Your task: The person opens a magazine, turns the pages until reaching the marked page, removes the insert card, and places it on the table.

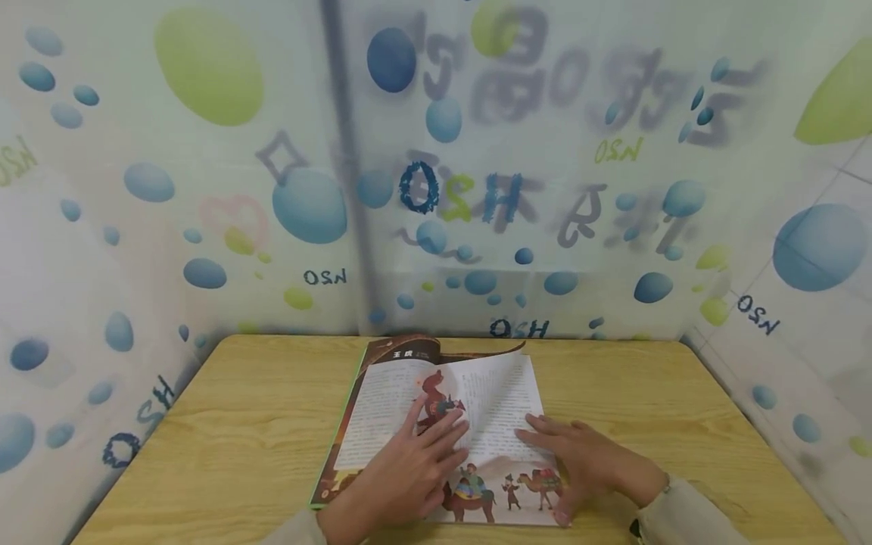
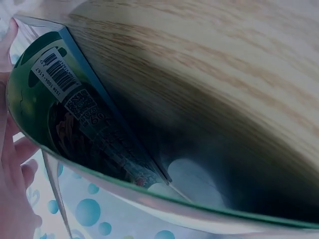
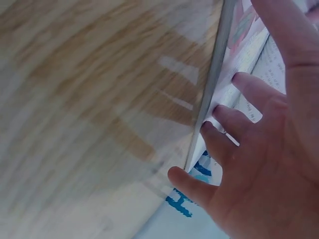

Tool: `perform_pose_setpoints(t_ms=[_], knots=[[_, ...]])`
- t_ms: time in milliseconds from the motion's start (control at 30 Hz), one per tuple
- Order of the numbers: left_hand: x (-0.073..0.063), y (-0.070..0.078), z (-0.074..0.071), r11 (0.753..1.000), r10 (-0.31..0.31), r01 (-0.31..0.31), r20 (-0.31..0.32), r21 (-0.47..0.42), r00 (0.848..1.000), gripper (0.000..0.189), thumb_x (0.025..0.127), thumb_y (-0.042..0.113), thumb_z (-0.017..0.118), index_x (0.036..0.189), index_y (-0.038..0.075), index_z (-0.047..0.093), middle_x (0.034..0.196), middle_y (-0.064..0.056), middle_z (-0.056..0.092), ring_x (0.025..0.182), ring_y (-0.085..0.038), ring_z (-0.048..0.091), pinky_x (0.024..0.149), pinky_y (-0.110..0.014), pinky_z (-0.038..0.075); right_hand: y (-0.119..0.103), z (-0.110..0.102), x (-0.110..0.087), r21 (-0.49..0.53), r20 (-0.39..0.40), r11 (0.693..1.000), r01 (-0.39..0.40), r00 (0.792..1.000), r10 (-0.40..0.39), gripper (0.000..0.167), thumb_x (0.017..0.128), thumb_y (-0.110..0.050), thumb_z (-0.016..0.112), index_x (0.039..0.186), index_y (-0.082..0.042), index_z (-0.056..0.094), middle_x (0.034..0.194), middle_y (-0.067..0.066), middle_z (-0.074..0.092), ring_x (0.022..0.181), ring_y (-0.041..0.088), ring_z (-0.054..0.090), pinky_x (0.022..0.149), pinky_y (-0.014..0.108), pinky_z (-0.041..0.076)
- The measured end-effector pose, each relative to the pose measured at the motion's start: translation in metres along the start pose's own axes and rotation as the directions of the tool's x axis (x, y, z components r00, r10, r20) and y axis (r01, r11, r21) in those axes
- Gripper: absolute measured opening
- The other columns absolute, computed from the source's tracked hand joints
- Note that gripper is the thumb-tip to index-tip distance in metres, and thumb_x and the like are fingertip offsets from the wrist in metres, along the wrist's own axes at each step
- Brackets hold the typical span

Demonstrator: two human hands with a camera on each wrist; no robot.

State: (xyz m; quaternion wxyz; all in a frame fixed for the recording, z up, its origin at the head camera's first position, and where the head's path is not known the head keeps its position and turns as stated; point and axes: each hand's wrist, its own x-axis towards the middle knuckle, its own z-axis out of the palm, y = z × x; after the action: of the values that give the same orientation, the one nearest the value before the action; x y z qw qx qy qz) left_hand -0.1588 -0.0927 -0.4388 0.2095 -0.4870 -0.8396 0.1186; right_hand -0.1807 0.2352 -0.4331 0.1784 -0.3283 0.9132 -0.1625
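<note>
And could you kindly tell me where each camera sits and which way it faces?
Head: on the head, facing forward and down at the open book on the table; left hand, right hand and sleeves show.
Left wrist: on that wrist, facing the book's barcode; part of a hand shows at left.
Right wrist: on that wrist, facing the book's edge; the right hand shows.
Shared by head and right wrist: right hand, book, table.

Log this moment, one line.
left hand: fingers spread on open book | right hand: at right page's edge | book: on wooden table
</note>
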Motion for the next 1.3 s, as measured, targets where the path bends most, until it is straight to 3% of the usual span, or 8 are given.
perform_pose_setpoints(t_ms=[267,600,833,1133,1300], knots=[[-0.0005,0.0006,-0.0005,1.0,0.008,-0.008,0.001,-0.005,1.0,0.034,0.087,0.04,0.062,0.115,0.024,0.073,0.147,-0.006,0.052,0.145,-0.026,0.034,0.111,-0.067,0.023,0.0029,0.0027,-0.0011,0.025,0.005,1.0,-0.001,1.0,0.001,0.116,0.057,-0.061,0.085,0.155,-0.019,0.037,0.16,0.019,0.028,0.143,0.046,0.03,0.104,0.072,0.027],[-0.0001,0.0026,-0.0022,0.996,-0.085,0.086,0.05,-0.033,0.995,0.026,0.089,0.044,0.062,0.097,0.021,0.072,0.142,-0.006,0.057,0.142,-0.026,0.039,0.109,-0.069,0.023,0.0047,0.0045,0.001,0.029,0.006,1.0,-0.003,1.0,0.003,0.118,0.056,-0.062,0.084,0.155,-0.02,0.036,0.161,0.016,0.027,0.144,0.044,0.028,0.104,0.071,0.026],[-0.0012,0.0035,-0.0055,0.984,-0.169,0.177,0.19,-0.025,0.967,0.038,0.091,0.052,0.06,0.107,0.02,0.072,0.14,-0.004,0.057,0.139,-0.026,0.043,0.106,-0.067,0.031,0.0057,0.0056,0.002,0.023,0.002,1.0,0.0,1.0,0.0,0.119,0.056,-0.063,0.083,0.156,-0.02,0.036,0.162,0.017,0.025,0.145,0.043,0.027,0.105,0.071,0.026],[-0.0043,0.003,-0.0026,0.941,-0.266,0.311,0.273,-0.136,0.925,0.043,0.091,0.049,0.06,0.117,0.017,0.07,0.144,-0.007,0.054,0.137,-0.029,0.046,0.092,-0.066,0.045,0.0064,0.0062,0.002,0.028,0.002,1.0,-0.001,1.0,0.001,0.118,0.056,-0.063,0.084,0.155,-0.02,0.036,0.161,0.017,0.026,0.145,0.044,0.028,0.104,0.071,0.027],[-0.0046,0.0018,-0.0023,0.926,-0.285,0.337,0.272,-0.168,0.919,0.042,0.091,0.047,0.061,0.118,0.016,0.07,0.144,-0.009,0.054,0.135,-0.03,0.047,0.086,-0.066,0.048,0.0074,0.0054,0.0024,0.035,0.005,0.999,-0.002,1.0,0.002,0.118,0.056,-0.063,0.084,0.156,-0.021,0.035,0.162,0.017,0.025,0.145,0.045,0.027,0.104,0.072,0.025]])
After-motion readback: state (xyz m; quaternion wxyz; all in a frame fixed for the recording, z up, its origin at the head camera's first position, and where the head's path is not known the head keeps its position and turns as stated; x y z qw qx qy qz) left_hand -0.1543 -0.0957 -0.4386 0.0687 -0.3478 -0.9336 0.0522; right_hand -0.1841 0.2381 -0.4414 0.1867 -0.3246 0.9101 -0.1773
